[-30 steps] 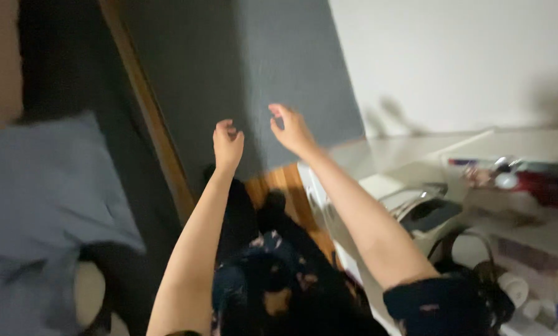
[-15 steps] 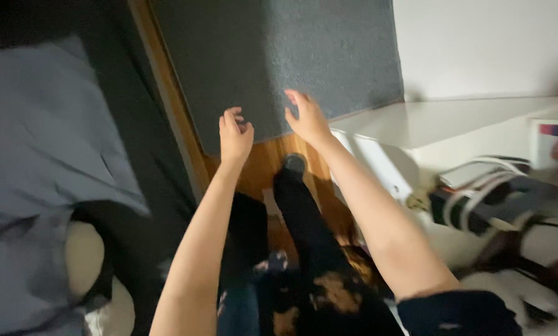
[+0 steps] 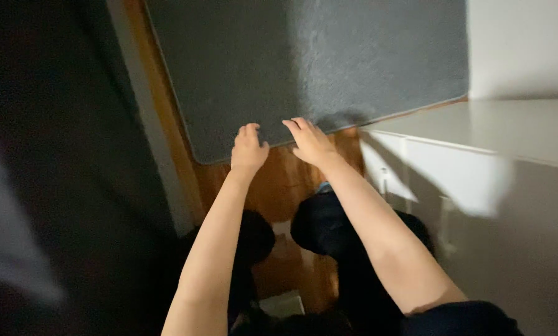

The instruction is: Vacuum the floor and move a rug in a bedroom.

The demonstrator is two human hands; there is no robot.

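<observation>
Both hands are down at the near edge of a dark grey rug [image 3: 304,62] lying flat on the wooden floor [image 3: 279,180].

- left hand [image 3: 249,151]: fingers curled over the rug's rounded near corner; looks like contact, but I cannot tell whether it has really closed on the edge.
- right hand [image 3: 310,140]: fingers spread and bent, resting on the same edge a little further right; no clear pinch visible, it reads as released.

Rug spans from the pale door frame [image 3: 151,137] on the left to the white cabinet [image 3: 453,155] on the right, with its far end out of frame.

Handling, my read: soft pile, floppy, not fragile, moderate weight, probably drags on wood. It'll sag if lifted at one point. Best to pinch the near hem with the hands apart, or take the corner.

The person's dark-clad legs [image 3: 329,224] are just below the hands.
</observation>
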